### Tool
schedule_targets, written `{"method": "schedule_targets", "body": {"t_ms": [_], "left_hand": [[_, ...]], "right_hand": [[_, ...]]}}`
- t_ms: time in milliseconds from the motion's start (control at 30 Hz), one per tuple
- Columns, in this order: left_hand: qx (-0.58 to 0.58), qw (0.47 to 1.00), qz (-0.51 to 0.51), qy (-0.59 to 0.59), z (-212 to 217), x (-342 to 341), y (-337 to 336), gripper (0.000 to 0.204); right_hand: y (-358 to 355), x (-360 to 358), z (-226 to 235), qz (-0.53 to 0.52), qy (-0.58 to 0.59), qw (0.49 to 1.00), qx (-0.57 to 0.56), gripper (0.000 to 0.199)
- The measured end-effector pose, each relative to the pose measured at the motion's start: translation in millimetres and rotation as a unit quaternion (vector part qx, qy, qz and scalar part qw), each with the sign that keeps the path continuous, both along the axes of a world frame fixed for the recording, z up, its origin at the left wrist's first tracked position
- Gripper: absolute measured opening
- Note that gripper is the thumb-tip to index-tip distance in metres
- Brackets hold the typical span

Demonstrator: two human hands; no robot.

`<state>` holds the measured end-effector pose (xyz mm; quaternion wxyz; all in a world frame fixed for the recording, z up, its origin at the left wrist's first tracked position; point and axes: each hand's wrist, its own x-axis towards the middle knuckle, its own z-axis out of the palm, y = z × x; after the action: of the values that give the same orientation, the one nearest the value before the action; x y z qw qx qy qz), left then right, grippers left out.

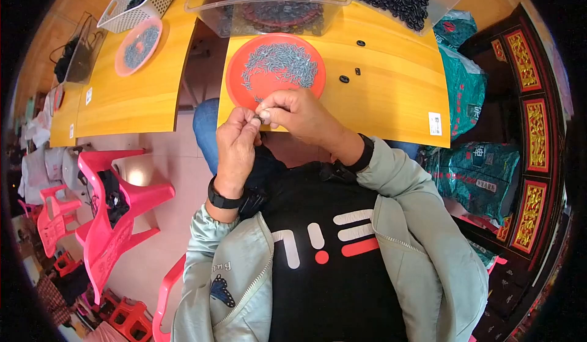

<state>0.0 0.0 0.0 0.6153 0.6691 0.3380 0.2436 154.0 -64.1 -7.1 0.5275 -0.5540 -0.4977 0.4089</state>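
My left hand and my right hand meet at the near edge of the yellow table, fingertips pinched together. A small dark piece shows between them, held in the left fingertips and mostly hidden. The right thumb and forefinger press against the same spot; whatever they grip is too small to make out. Just beyond the hands lies a red round plate with many small grey screw-like pins spread over it. Two small black oval parts and a smaller black bit rest on the table to the right.
Clear plastic bins full of black parts stand at the table's far side. Across a gap, another yellow table bears a pink plate of grey pins and a white basket. Pink chairs stand left; green bags lie right.
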Motion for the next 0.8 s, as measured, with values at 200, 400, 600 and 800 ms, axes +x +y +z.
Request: {"method": "schedule_targets", "body": {"t_ms": [200,400,600,800], "left_hand": [[-0.006,1.000,-0.007,-0.012,-1.4,2.1,0.8,0.009],[-0.018,0.999,-0.050,-0.013,-2.6,2.1,1.2,0.013],[-0.014,0.999,-0.050,-0.015,3.2,1.4,0.3,0.016],[-0.004,0.999,-0.043,0.012,6.0,3.1,-2.2,0.017]], "right_hand": [[-0.5,-1.6,-3.4,-0.018,0.073,0.997,0.013,0.015],[-3.3,6.9,8.1,0.014,0.055,0.998,-0.034,0.017],[-4.0,11.8,12.2,0.043,0.029,0.998,-0.030,0.017],[-5.5,11.0,18.2,0.031,-0.049,0.998,-0.034,0.015]]}}
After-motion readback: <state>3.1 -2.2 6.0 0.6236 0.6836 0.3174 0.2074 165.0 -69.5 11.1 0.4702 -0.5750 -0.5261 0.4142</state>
